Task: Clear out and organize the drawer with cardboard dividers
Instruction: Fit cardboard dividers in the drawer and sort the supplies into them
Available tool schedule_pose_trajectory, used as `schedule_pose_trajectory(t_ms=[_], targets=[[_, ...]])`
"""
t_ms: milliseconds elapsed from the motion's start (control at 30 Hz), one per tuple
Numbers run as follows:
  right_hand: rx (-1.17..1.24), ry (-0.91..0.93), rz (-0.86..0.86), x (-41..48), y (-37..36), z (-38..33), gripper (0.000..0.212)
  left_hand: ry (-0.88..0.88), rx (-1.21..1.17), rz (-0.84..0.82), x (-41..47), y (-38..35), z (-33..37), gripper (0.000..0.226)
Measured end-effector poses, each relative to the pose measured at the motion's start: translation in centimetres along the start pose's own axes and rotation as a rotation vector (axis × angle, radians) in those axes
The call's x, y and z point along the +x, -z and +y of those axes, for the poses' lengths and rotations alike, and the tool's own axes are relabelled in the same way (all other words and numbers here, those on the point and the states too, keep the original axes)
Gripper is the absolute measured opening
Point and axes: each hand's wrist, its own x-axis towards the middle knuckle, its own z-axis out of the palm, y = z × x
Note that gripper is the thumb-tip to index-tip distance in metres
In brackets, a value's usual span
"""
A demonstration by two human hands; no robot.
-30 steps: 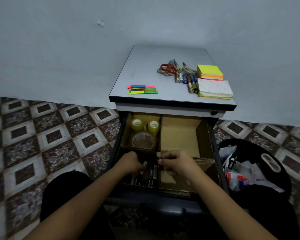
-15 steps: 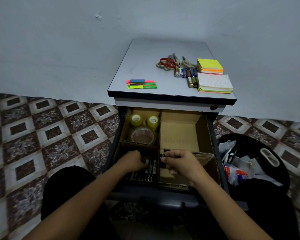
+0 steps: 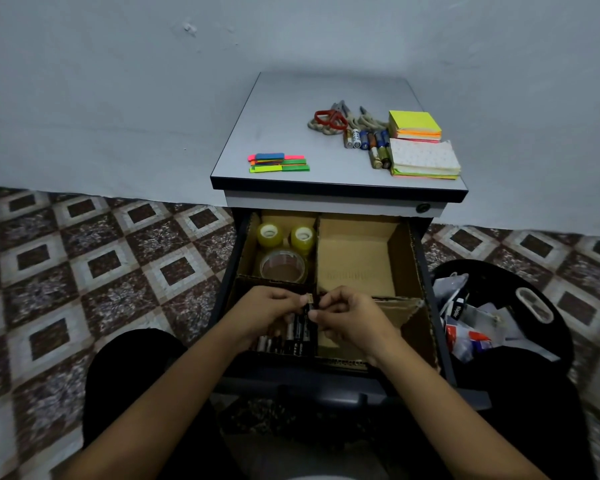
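Fingers [image 3: 330, 303] on battery [image 3: 307, 317] beside divider [image 3: 316, 258] edge

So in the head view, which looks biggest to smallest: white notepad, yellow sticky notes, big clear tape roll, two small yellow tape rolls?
1. white notepad
2. yellow sticky notes and big clear tape roll: about alike, and the roll sits nearer, so unranked
3. left small tape roll and right small tape roll: alike
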Motion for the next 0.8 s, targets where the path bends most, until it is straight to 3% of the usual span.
schedule_pose_trajectory(t_ms=[167, 433, 567, 700, 800], targets=[[-0.178, 0.052, 0.049, -0.3, 0.7, 0.1, 0.010, 0.021, 0.008, 0.024, 0.6, 0.1, 0.0, 0.014], [-1.015, 0.397, 0.534, -0.6, 7.1, 3.0, 0.034, 0.090, 0.494, 0.163, 3.0, 1.4, -1.1, 0.029], [-1.089, 0.224, 0.572, -0.4, 9.3, 5.2, 0.050, 0.040, 0.507, 0.172, 3.6, 1.1, -1.3, 0.014], [-1.011, 0.153, 0.478, -0.1, 9.2, 6.2, 0.060, 0.058, 0.592, 0.159, 4.2, 0.9, -1.9, 0.029], [-0.998, 0.153, 0.479, -0.1, 9.1, 6.1, 0.061, 0.070, 0.645, 0.116, 4.6, 0.9, -2.5, 0.021]])
